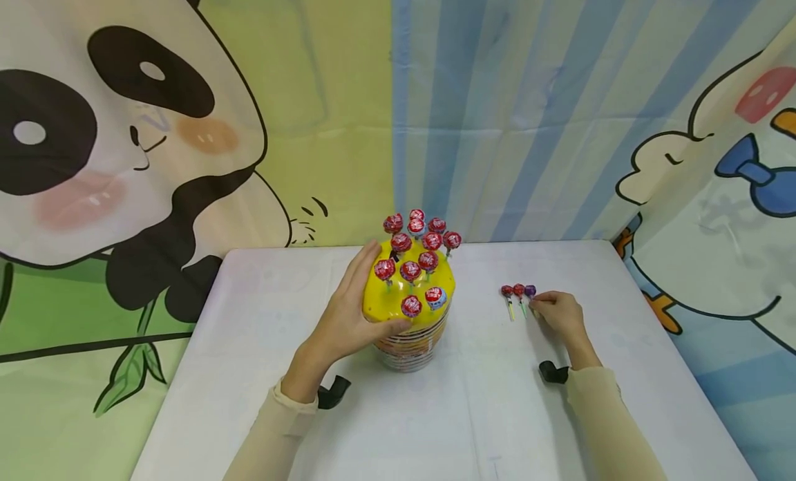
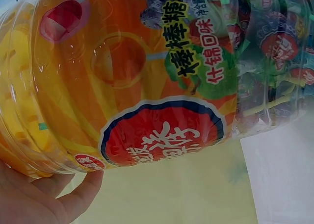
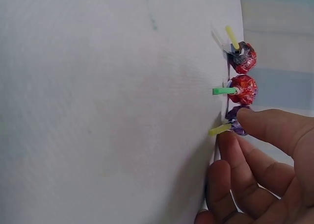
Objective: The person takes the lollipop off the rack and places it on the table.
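A clear plastic candy jar (image 1: 407,355) with an orange label (image 2: 122,82) stands mid-table. Several red-wrapped lollipops (image 1: 410,271) stick up from its yellow lid (image 1: 385,300). My left hand (image 1: 345,325) grips the lid's left side, thumb across the front and fingers round the back. Wrapped candies (image 2: 277,45) show inside the jar's lower part. Off to the right, three lollipops lie in a row. The purple one (image 1: 530,291) is pinched between thumb and forefinger of my right hand (image 1: 562,318). Beside it are two red lollipops, one on a green stick (image 3: 224,91), one on a yellow stick (image 3: 231,37).
The table (image 1: 485,412) has a white cover and ends at a back edge just behind the jar. Behind it hangs a printed cloth (image 1: 336,121) with a panda and blue stripes. A black strap end (image 1: 334,392) hangs at each wrist.
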Tool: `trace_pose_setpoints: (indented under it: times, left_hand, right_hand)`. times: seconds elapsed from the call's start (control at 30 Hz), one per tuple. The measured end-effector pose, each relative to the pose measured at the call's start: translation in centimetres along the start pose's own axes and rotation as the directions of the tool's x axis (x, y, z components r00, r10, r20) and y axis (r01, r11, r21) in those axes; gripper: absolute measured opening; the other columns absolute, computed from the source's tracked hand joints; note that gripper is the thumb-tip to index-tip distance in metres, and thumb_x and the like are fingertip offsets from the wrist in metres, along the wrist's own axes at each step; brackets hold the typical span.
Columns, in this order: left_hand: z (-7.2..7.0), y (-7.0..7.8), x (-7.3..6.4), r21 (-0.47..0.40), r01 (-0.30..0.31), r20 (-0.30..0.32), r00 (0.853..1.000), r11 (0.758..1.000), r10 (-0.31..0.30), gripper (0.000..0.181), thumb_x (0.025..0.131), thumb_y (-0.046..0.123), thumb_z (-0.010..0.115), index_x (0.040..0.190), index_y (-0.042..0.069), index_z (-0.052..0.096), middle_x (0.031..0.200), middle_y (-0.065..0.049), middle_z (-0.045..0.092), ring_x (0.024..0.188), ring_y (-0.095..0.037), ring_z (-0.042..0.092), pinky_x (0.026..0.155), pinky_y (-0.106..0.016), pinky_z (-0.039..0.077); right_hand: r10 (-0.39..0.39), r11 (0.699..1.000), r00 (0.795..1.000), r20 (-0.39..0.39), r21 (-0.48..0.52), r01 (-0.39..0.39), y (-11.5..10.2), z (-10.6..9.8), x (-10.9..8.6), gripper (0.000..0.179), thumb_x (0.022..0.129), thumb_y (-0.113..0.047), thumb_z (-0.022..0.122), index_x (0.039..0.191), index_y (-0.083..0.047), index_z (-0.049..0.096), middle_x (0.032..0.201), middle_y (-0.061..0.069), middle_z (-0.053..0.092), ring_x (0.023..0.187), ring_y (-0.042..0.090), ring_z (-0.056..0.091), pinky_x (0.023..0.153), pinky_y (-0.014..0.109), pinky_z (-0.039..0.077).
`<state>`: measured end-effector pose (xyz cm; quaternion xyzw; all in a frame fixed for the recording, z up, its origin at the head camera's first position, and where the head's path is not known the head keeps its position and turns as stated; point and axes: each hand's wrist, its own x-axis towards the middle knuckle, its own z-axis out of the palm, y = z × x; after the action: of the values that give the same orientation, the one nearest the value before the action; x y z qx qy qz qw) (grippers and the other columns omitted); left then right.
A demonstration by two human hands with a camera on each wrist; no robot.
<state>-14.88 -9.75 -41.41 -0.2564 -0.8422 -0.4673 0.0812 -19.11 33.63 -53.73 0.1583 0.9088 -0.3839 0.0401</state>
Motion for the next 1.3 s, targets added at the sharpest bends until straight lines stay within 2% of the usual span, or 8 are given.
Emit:
trace_pose_setpoints:
  times: [0.17, 0.27, 0.43, 0.67, 0.77, 1.0, 1.2, 1.3]
  left_hand:
    - [0.0, 0.0, 0.0, -0.003, -0.002, 0.005, 1.0, 1.0, 0.002, 0.114, 0.073, 0.054, 0.084, 0.161, 0.031, 0.016, 0.165, 0.01, 0.012, 0.145, -0.018, 0.027, 0.108, -0.053, 0.038]
    - [0.0, 0.0, 0.0, -0.008, -0.006, 0.008, 1.0, 1.0, 0.006, 0.115, 0.073, 0.053, 0.085, 0.162, 0.028, 0.016, 0.165, 0.007, 0.013, 0.146, -0.018, 0.027, 0.108, -0.053, 0.038]
    - [-0.1, -0.1, -0.2, 0.001, -0.006, 0.009, 1.0, 1.0, 0.006, 0.115, 0.073, 0.053, 0.085, 0.162, 0.025, 0.018, 0.165, 0.006, 0.013, 0.146, -0.02, 0.026, 0.107, -0.054, 0.038]
    - [-0.1, 0.1, 0.0, 0.001, -0.014, 0.006, 1.0, 1.0, 0.014, 0.116, 0.072, 0.054, 0.085, 0.162, 0.026, 0.017, 0.165, 0.01, 0.012, 0.146, -0.018, 0.025, 0.108, -0.053, 0.037]
    - [0.0, 0.1, 0.0, -0.005, -0.013, 0.005, 1.0, 1.0, 0.013, 0.115, 0.072, 0.054, 0.085, 0.162, 0.025, 0.018, 0.165, 0.01, 0.012, 0.146, -0.018, 0.025, 0.109, -0.052, 0.037]
    - [0.0, 0.0, -0.1, 0.002, -0.007, 0.0, 1.0, 1.0, 0.007, 0.114, 0.073, 0.054, 0.085, 0.161, 0.026, 0.018, 0.165, 0.01, 0.012, 0.145, -0.019, 0.028, 0.107, -0.052, 0.039]
    - [0.0, -0.1, 0.0, 0.002, -0.005, -0.002, 1.0, 1.0, 0.005, 0.114, 0.073, 0.055, 0.084, 0.161, 0.03, 0.017, 0.164, 0.014, 0.011, 0.145, -0.02, 0.028, 0.107, -0.053, 0.039]
    - [0.0, -0.1, 0.0, -0.002, -0.008, -0.001, 1.0, 1.0, 0.008, 0.113, 0.073, 0.055, 0.084, 0.161, 0.031, 0.017, 0.164, 0.014, 0.011, 0.145, -0.019, 0.029, 0.107, -0.052, 0.039]
  right_hand:
    - [-0.021, 1.0, 0.999, -0.036, 0.005, 0.021, -0.3, -0.5, -0.6, 0.038, 0.097, -0.026, 0.064, 0.12, 0.003, 0.068, 0.111, 0.02, 0.069, 0.1, 0.034, 0.059, 0.078, 0.043, 0.049]
    - [-0.089, 0.994, 0.993, -0.075, 0.055, 0.093, -1.7, -0.9, -1.7, 0.039, 0.098, -0.029, 0.064, 0.123, 0.0, 0.067, 0.11, 0.017, 0.07, 0.099, 0.031, 0.061, 0.075, 0.038, 0.048]
    - [-0.243, 0.931, 0.962, -0.124, 0.249, 0.267, -5.9, -1.2, -4.8, 0.036, 0.098, -0.03, 0.067, 0.124, -0.004, 0.068, 0.112, 0.016, 0.07, 0.098, 0.019, 0.062, 0.077, 0.028, 0.049]
    - [-0.464, 0.766, 0.868, -0.18, 0.411, 0.494, -11.6, -1.0, -9.3, 0.026, 0.095, -0.007, 0.069, 0.12, 0.002, 0.069, 0.11, 0.02, 0.069, 0.093, 0.015, 0.064, 0.078, 0.021, 0.051]
    - [-0.53, 0.714, 0.823, -0.203, 0.418, 0.562, -13.3, -0.6, -10.9, 0.023, 0.094, -0.003, 0.069, 0.116, -0.001, 0.071, 0.108, 0.016, 0.07, 0.093, 0.017, 0.062, 0.078, 0.024, 0.049]
    - [-0.669, 0.55, 0.713, -0.21, 0.505, 0.665, -16.5, 0.5, -13.6, 0.023, 0.09, 0.005, 0.07, 0.111, -0.005, 0.073, 0.105, 0.01, 0.071, 0.097, 0.024, 0.06, 0.083, 0.033, 0.047]
    - [-0.741, 0.458, 0.645, -0.19, 0.56, 0.691, -18.1, 1.4, -14.8, 0.028, 0.088, 0.012, 0.068, 0.113, -0.001, 0.072, 0.108, 0.013, 0.071, 0.101, 0.028, 0.059, 0.087, 0.035, 0.046]
    - [-0.765, 0.431, 0.617, -0.185, 0.565, 0.704, -18.4, 1.9, -15.0, 0.029, 0.088, 0.013, 0.067, 0.114, 0.001, 0.071, 0.107, 0.013, 0.07, 0.099, 0.028, 0.057, 0.086, 0.033, 0.045]
